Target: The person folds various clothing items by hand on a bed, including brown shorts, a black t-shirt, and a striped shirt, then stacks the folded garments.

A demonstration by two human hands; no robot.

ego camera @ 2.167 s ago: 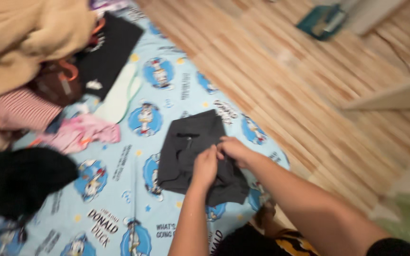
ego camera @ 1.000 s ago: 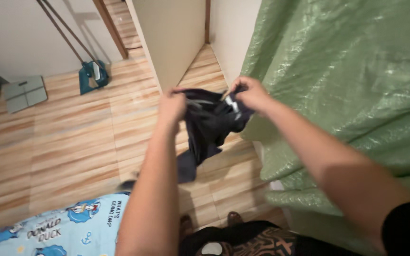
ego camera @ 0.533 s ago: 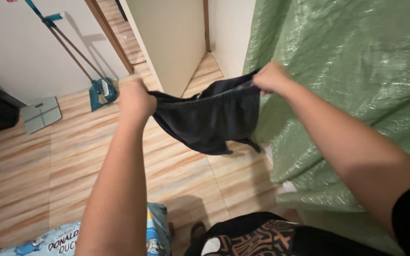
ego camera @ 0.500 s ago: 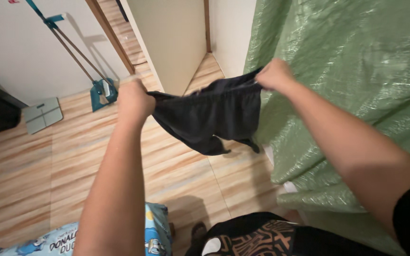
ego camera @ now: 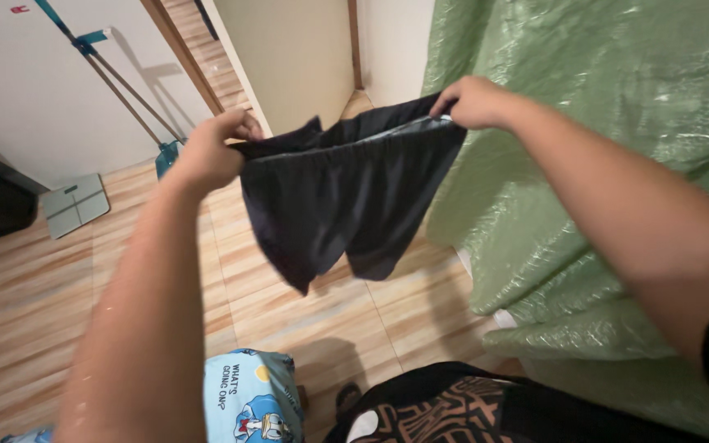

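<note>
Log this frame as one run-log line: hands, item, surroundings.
left hand: grips waistband end | right hand: grips other end | dark fabric shorts: held spread, legs hanging above wooden floor | green plastic sheet: right

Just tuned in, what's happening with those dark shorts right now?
The person holds a pair of dark shorts up in the air by the waistband, left hand gripping one end and right hand the other, so the legs hang down open. They stand over a wood-pattern floor, beside a green plastic sheet.
</note>
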